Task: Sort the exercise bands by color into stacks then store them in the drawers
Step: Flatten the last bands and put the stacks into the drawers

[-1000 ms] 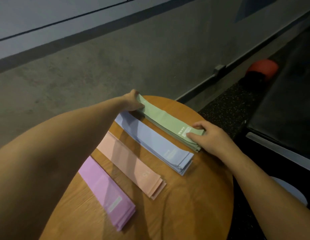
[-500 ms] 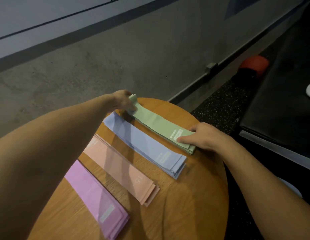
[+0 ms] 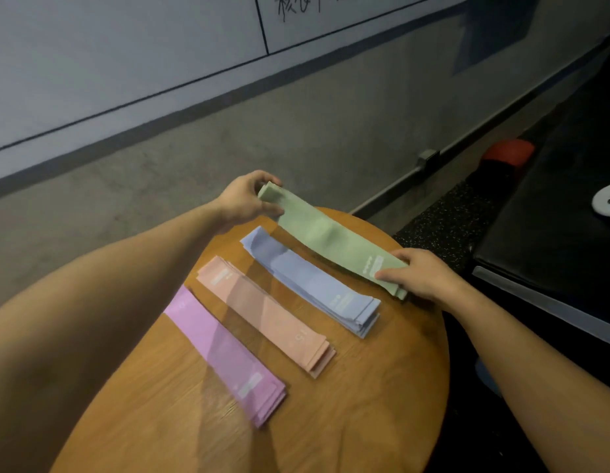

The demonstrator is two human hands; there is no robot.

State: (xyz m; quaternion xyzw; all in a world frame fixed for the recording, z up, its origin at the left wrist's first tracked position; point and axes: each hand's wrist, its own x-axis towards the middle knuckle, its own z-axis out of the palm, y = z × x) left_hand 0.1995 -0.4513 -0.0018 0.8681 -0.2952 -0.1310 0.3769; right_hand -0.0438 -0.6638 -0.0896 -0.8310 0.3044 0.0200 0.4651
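fingers of both hands pinch the ends of the green band stack (image 3: 331, 237)

left hand (image 3: 244, 198) grips the far end, thumb and fingers curled round it; right hand (image 3: 421, 274) grips the near end by its white label. the stack hangs lifted above the round wooden table (image 3: 382, 387). on the table, side by side, lie the blue stack (image 3: 310, 281), peach stack (image 3: 266, 315) and purple stack (image 3: 225, 353).

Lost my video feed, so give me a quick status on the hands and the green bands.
Left hand and right hand each grip an end of the green stack. Blue, peach, purple stacks lie on the table. No obstruction seen.
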